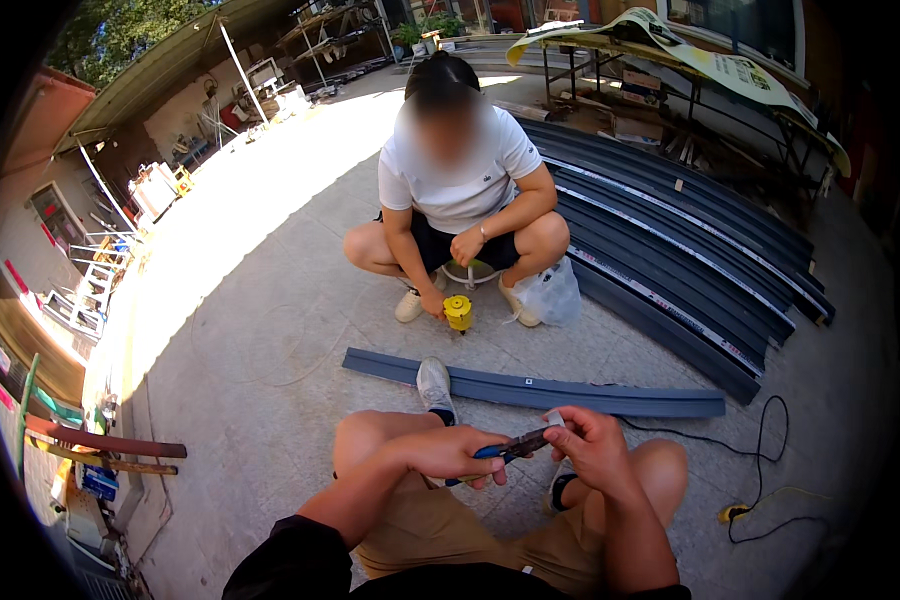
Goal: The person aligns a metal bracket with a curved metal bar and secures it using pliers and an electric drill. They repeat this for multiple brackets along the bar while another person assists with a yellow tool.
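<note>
Head view of a person crouching on a concrete yard, both forearms entering from the lower edge. The object held between the hands is largely hidden: the left hand (448,455) wraps its blue handle (490,451), so only a short blue stretch shows, and the right hand (592,447) covers the far end. Between them a dark, narrow shaft (527,441) is visible, ending at a small pale piece (554,420) pinched by the right fingertips; what kind of tool it is cannot be made out. The left fingers are curled tight around the handle; the right fingers are bent and pressed together on the tip. The tool sits above the knees, just in front of the person's grey shoe (434,387), which rests on a long dark-grey profile strip (580,395) lying across the ground. Beyond it a second person squats, one hand on a yellow spool-like object (458,311), a white plastic bag (550,293) beside one foot. A stack of dark profiles (690,260) lies to the right; a black cable (760,480) is partly lost in the dark rim.
</note>
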Action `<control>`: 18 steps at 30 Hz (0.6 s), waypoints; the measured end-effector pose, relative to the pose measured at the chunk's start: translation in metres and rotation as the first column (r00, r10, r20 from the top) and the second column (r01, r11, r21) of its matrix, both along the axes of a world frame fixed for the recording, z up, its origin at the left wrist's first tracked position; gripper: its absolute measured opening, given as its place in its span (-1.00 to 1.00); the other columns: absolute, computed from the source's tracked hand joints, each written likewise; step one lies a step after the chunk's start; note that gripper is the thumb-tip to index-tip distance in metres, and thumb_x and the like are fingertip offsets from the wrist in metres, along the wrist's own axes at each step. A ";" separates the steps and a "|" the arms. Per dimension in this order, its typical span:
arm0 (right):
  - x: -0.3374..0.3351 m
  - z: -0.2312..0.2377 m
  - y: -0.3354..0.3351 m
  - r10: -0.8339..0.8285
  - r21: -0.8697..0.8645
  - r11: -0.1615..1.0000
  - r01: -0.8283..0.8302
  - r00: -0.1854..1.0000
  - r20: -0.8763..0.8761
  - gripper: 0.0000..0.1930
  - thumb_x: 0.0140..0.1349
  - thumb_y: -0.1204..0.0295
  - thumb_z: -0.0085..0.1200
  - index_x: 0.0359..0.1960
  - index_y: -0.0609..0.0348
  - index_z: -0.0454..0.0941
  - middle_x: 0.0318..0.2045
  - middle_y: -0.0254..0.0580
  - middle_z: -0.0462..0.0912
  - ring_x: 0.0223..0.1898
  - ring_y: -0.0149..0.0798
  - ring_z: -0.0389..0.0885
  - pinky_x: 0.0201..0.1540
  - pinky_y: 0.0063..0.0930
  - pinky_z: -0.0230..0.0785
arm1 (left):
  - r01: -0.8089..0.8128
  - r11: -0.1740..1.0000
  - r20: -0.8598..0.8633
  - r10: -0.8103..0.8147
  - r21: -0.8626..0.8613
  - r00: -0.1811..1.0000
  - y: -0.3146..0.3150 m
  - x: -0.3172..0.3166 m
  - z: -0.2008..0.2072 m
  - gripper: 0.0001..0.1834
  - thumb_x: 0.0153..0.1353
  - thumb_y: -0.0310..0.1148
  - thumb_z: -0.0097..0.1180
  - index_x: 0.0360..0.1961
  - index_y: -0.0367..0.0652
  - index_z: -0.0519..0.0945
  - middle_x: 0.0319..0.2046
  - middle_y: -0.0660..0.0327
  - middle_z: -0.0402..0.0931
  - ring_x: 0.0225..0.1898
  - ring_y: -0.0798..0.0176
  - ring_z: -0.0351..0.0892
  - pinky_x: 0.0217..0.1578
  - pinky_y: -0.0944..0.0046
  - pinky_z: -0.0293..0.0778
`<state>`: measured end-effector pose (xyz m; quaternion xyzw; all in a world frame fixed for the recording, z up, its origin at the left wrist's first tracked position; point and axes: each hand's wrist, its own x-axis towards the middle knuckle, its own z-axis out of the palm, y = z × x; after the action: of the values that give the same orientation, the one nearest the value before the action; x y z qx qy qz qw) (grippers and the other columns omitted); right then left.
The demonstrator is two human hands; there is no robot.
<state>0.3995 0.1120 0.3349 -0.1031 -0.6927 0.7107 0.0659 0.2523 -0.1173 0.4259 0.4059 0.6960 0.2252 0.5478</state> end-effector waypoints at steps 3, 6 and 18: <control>0.001 0.002 0.000 -0.056 -0.095 0.994 0.053 0.998 -0.026 -0.73 0.42 0.44 0.44 0.07 0.27 0.76 -0.46 -0.38 0.73 -0.46 -0.53 0.67 -0.38 -0.58 0.50 | 0.092 0.993 -0.032 -0.090 0.077 0.995 0.004 -0.018 -0.015 -0.66 0.70 -0.13 -0.01 0.22 -0.12 0.59 -0.15 0.27 0.74 -0.19 0.30 0.76 -0.07 0.18 0.63; -0.002 0.000 0.004 -0.095 -0.074 0.993 0.093 0.995 -0.036 -0.75 0.41 0.47 0.44 0.06 0.26 0.77 -0.44 -0.37 0.73 -0.45 -0.52 0.67 -0.37 -0.58 0.51 | 0.097 0.977 0.007 -0.100 0.189 0.995 0.008 -0.029 -0.023 -0.69 0.68 -0.18 0.02 0.20 -0.15 0.55 -0.25 0.27 0.72 -0.31 0.33 0.72 -0.20 0.20 0.62; -0.016 -0.003 -0.002 -0.075 -0.204 0.975 0.084 0.996 0.050 -0.68 0.45 0.44 0.41 0.16 0.27 0.71 -0.37 -0.42 0.70 -0.41 -0.55 0.64 -0.35 -0.61 0.46 | 0.057 0.962 -0.212 0.001 0.268 0.977 0.004 -0.036 -0.033 -0.40 0.43 0.06 0.37 0.27 -0.14 0.63 -0.33 -0.05 0.72 -0.29 -0.15 0.76 -0.22 -0.02 0.60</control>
<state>0.3832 0.1096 0.3320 -0.1518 -0.6120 0.7731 0.0689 0.2160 -0.1137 0.3930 0.5086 0.7065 0.2671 0.4133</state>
